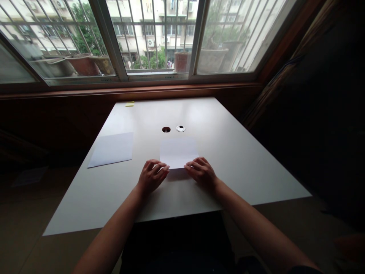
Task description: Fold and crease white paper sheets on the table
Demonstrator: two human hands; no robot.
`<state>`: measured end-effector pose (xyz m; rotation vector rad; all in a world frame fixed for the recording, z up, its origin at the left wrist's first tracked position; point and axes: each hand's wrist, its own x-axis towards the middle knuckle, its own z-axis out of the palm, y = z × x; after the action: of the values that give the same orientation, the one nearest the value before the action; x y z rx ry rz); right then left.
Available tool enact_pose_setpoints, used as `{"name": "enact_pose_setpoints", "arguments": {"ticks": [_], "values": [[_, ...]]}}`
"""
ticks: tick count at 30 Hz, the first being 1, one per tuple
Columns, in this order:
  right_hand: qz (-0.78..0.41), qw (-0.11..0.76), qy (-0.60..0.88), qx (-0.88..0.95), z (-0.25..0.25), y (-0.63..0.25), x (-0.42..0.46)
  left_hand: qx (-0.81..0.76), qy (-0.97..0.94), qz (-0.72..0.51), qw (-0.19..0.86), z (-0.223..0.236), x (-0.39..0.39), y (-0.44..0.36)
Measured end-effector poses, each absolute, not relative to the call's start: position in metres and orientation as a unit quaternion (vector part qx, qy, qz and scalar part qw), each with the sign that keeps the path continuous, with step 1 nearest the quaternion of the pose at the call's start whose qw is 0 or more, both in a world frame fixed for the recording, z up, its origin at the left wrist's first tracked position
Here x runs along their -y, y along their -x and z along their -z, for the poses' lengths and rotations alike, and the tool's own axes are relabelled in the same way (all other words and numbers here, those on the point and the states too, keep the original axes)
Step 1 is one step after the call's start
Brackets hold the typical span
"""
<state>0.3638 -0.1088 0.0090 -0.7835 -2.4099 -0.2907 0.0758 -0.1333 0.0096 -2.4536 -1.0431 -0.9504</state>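
Both forearms (116, 224) reach forward over the worktop (242, 163), angling inward. The left hand (153, 176) and right hand (202, 172), each curled nearly closed, pinch the near corners of a paper sheet (179, 152) at the worktop's middle.

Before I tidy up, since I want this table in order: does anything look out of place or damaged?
Yes. The white ring lies on the table, right of the hole, though it looks like that hole's cover. At left, a pale sheet seems to lie on the floor. The held paper shows no clear damage.
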Motion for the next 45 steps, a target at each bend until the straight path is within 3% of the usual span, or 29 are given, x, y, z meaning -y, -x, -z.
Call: {"name": "enact_pose_setpoints", "arguments": {"ticks": [14, 25, 32, 45], "values": [[0.111, 0.315, 0.236, 0.913, -0.004, -0.316, 0.108, 0.354, 0.866, 0.315, 0.162, -0.005, 0.133, -0.074], [0.124, 0.296, 0.305, 0.897, -0.007, -0.396, 0.106, 0.382, 0.845, 0.340, 0.159, -0.007, 0.132, -0.068], [0.129, 0.333, 0.390, 0.849, -0.002, -0.432, 0.103, 0.400, 0.834, 0.343, 0.167, -0.009, 0.131, -0.064], [0.073, 0.306, 0.315, 0.895, -0.003, -0.351, 0.103, 0.386, 0.838, 0.353, 0.159, -0.009, 0.134, -0.063]]}}
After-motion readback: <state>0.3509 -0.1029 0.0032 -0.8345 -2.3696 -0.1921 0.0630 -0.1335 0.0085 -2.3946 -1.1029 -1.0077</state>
